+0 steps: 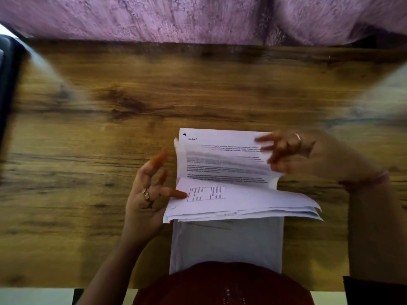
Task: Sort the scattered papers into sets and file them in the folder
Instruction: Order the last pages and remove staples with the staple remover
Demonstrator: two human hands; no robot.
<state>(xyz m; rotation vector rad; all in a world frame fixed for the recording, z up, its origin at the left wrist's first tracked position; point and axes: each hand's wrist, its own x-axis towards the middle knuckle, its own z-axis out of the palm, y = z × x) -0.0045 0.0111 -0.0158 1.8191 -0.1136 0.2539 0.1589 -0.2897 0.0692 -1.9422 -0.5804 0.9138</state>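
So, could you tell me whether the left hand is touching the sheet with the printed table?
Touching. The head view shows the left hand with one straight fingertip resting on the near-left corner of the table sheet, beside its printed grid.

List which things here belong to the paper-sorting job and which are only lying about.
Job:
Section 5 sheet, lifted by the right hand
stack of papers, touched by the left hand
pale folder under the stack

Lying about:
purple cloth beyond the wooden table
dark object at the far left edge
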